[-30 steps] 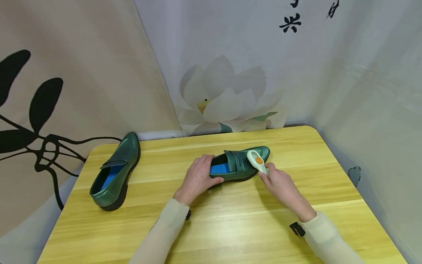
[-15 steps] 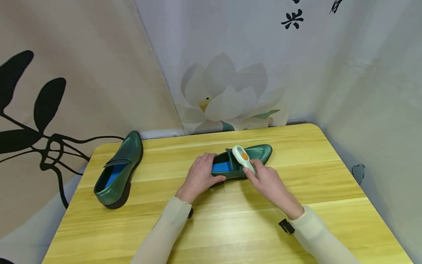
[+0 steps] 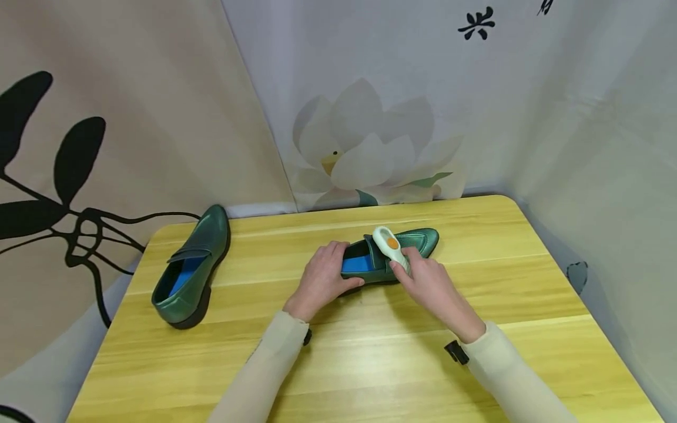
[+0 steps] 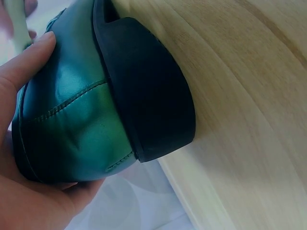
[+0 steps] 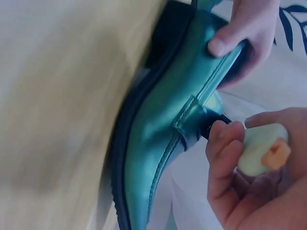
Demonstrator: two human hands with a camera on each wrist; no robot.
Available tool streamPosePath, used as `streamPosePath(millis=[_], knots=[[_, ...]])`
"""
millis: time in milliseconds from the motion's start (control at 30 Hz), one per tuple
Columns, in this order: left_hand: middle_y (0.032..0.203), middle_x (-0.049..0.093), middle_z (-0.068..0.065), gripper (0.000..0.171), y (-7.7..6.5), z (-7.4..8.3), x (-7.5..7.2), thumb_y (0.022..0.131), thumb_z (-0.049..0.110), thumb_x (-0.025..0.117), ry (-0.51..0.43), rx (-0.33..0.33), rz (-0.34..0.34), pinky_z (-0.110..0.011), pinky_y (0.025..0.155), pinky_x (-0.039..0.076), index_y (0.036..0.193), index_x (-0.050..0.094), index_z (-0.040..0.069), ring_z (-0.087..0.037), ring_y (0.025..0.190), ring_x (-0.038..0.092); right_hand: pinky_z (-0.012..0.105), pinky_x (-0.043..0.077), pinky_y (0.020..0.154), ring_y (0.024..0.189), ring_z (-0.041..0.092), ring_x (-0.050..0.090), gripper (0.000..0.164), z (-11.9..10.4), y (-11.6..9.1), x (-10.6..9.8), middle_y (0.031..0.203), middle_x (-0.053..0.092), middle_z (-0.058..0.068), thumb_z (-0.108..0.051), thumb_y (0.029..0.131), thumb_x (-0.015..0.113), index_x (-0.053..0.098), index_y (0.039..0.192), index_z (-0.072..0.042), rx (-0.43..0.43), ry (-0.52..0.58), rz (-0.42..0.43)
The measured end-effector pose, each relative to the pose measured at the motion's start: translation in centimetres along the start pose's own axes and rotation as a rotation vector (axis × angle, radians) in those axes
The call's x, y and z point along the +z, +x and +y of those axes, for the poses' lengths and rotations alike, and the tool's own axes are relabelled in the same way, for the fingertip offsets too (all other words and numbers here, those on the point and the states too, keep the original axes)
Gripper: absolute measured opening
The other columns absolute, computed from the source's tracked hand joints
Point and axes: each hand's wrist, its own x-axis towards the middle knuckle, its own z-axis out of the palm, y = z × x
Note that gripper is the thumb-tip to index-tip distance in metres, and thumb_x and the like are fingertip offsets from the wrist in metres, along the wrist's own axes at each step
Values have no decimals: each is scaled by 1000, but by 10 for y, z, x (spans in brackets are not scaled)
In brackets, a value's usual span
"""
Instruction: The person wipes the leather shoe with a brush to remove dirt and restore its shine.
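Observation:
A green loafer (image 3: 423, 238) with a blue insole lies sole down on the table, its toe to the right. My left hand (image 3: 322, 276) grips its heel end. In the left wrist view, the thumb lies along the upper edge of the loafer (image 4: 72, 96), with fingers round the far side. My right hand (image 3: 429, 285) holds a white shoe brush (image 3: 384, 239) with an orange spot over the loafer's strap. In the right wrist view, the fingers curl round the pale handle of the brush (image 5: 254, 151); its working face is mostly hidden.
A second green loafer (image 3: 198, 258) stands at the table's left edge, toe toward the back. The wood-grain table (image 3: 338, 364) has a curtain (image 3: 370, 117) with a printed flower hanging behind it.
My right hand and the brush have moved left, from the loafer's toe to its strap, mostly in the first half second. My left hand keeps its grip on the heel.

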Motion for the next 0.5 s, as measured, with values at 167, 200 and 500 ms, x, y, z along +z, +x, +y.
streamPosePath(millis=[167, 200, 500], knots=[[140, 58, -16, 86, -1, -1, -5, 82, 48, 87, 27, -14, -1, -48, 106, 49, 145, 52, 0, -34, 124, 56, 30, 42, 47, 51, 14, 50, 47, -2, -16, -1, 71, 59, 3, -30, 106, 61, 56, 130, 10, -35, -11, 9], [139, 59, -16, 86, -1, -1, -5, 82, 49, 87, 31, -11, 0, -48, 106, 49, 145, 52, 0, -34, 124, 56, 30, 42, 47, 50, 14, 50, 47, -2, -14, -2, 71, 59, 3, -30, 106, 61, 56, 130, 10, -33, -3, 8], [138, 59, -16, 86, 1, -1, 0, 83, 49, 86, 13, 17, 0, -48, 106, 49, 145, 52, 0, -34, 124, 56, 34, 41, 50, 51, 16, 49, 49, -6, 29, -2, 73, 58, 5, -35, 108, 56, 56, 135, 6, -1, 62, -13]])
